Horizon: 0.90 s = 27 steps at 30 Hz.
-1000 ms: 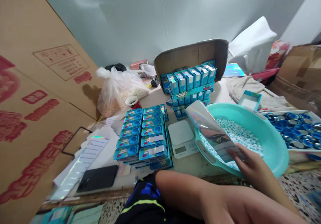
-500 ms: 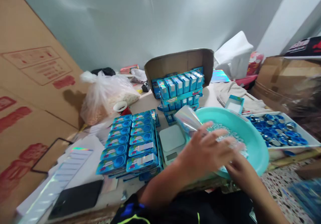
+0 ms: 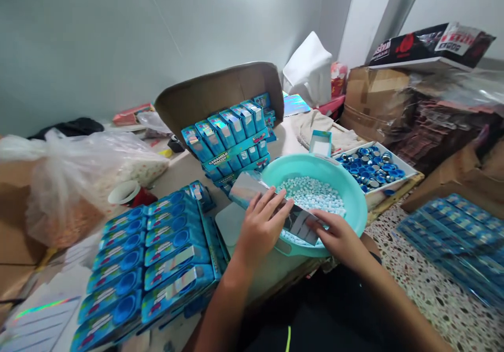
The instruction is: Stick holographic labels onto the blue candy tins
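Observation:
A shiny silver sheet (image 3: 297,220) with pale bars lies slantwise over the near side of a turquoise basin (image 3: 356,199). My left hand (image 3: 260,226) rests on it, fingers stretched out and slightly apart, thumb hidden. At the sheet's right end, my right hand (image 3: 336,234) pinches the edge between thumb and fingers. Many small pale candies (image 3: 311,192) fill the bottom of the basin. Partly covered by the sheet and my left hand, a flat white scale (image 3: 228,226) sits left of the basin.
Blue candy packs (image 3: 173,257) are stacked at the left. An open carton (image 3: 220,86) holds boxed packs behind. A white tray (image 3: 409,173) of blue-and-silver caps stands beyond the basin. A red cup (image 3: 144,197) and plastic bag (image 3: 79,173) are far left; wrapped packs (image 3: 452,241) lie lower right.
The view has swung right. My left hand, blurred over the basin before, now lies on the sheet at its left part. The sheet has come across the basin, and my right hand grips its end.

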Tool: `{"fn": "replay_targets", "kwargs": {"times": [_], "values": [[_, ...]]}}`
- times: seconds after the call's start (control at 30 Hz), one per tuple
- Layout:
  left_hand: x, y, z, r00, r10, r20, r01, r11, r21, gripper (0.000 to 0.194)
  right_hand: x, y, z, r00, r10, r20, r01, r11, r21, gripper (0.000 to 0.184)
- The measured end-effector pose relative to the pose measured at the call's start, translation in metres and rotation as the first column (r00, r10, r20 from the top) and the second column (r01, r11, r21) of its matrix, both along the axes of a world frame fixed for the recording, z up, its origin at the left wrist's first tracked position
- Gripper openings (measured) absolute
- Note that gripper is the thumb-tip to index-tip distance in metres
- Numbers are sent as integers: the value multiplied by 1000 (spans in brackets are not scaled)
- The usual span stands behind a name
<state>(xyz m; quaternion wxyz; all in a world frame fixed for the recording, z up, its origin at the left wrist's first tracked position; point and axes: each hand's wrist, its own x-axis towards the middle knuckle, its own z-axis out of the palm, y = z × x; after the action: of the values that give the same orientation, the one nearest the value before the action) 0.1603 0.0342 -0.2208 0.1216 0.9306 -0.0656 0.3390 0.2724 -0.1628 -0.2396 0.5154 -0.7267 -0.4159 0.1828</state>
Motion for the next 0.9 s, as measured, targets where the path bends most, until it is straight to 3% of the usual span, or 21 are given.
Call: {"fn": "replay_targets", "kwargs": {"times": [0.2,0.37,0.63,0.9], "values": [[-6,-5,3,1000,16,-12,-15,993,117,30,1,0,-3,999,-27,-26,29,999,41,29],[-17,-10,7,1000,13,-22,-11,993,117,17,1,2,-5,992,-121,-44,123,991,51,31],[-41,-15,11,1000,14,-23,-13,999,32,12,5,6,-11,972,-202,-123,211,975,68,34],[-62,-18,23,999,-28,-36,24,994,-102,7,10,6,-22,954,-295,-56,297,954,42,36]]}}
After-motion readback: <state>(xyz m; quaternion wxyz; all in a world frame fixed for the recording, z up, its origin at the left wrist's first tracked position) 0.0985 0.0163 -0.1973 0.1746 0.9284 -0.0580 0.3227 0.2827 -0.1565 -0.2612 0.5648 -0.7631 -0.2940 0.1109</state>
